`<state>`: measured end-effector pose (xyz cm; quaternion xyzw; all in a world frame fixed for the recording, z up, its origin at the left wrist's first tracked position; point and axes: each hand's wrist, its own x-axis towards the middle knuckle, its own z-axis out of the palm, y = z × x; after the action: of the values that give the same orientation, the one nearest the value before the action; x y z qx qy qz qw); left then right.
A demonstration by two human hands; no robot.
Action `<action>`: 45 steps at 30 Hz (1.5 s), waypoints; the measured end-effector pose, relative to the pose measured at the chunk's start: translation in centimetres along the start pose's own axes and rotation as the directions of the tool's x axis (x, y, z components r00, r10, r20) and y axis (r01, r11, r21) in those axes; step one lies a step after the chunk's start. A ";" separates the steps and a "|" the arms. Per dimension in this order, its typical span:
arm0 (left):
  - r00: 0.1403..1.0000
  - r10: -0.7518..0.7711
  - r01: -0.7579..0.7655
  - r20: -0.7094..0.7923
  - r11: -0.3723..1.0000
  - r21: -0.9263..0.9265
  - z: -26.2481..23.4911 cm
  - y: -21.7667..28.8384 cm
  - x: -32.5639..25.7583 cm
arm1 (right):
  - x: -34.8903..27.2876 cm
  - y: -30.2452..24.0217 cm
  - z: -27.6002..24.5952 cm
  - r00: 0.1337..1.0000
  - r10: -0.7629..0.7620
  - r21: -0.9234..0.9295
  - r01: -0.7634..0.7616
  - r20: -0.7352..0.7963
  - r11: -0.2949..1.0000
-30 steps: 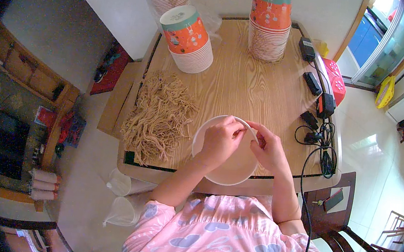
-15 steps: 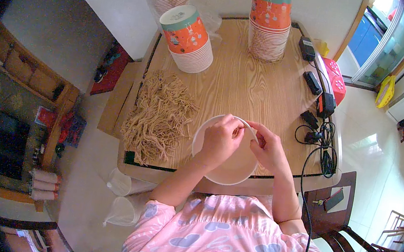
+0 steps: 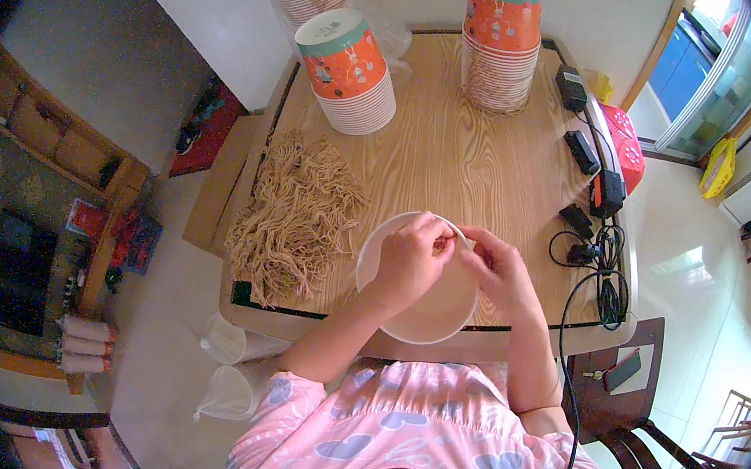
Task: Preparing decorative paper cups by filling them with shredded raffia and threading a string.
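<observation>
A white paper bucket (image 3: 422, 317) stands mouth up at the table's near edge, in front of me. My left hand (image 3: 412, 255) reaches over its mouth, fingers curled into a pinch by the far right rim. At that same stretch of rim my right hand (image 3: 495, 270) closes thumb and forefinger on the bucket's edge. Both sets of fingertips nearly meet; anything small between the left ones is hidden. Left of the bucket lies a heap of tan twisted cords (image 3: 294, 221).
Two stacks of upturned orange-and-green paper buckets, a left stack (image 3: 347, 71) and a right stack (image 3: 501, 42), stand on the wooden table (image 3: 413, 138). A power strip (image 3: 608, 195) and a coiled black cable (image 3: 609, 291) line the right edge. A chair (image 3: 616, 388) is at lower right.
My right thumb and fingers have shifted slightly left along the rim, closer to the left fingertips. The bucket and cords stay in place.
</observation>
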<state>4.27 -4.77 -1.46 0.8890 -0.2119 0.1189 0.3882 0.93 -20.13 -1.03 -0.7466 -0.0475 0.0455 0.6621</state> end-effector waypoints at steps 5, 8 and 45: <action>1.000 -0.026 0.026 0.004 0.999 -0.033 0.0 0.0 0.0 | 1.1 1.8 -1.0 0.994 0.096 0.205 -0.104 0.048 0.973; 1.000 -0.002 0.002 -0.001 0.999 -0.041 0.1 0.1 0.0 | 2.1 3.3 -1.3 0.992 0.109 0.278 -0.124 0.068 0.953; 1.000 -0.011 0.010 -0.022 0.999 -0.042 0.0 -0.1 -0.2 | 3.2 5.2 0.1 0.998 -0.036 0.326 0.021 0.041 0.945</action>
<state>4.18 -4.66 -1.58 0.8804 -0.2052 0.1223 0.4098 4.13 -20.21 -6.27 -0.6252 -0.0656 0.0603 0.7753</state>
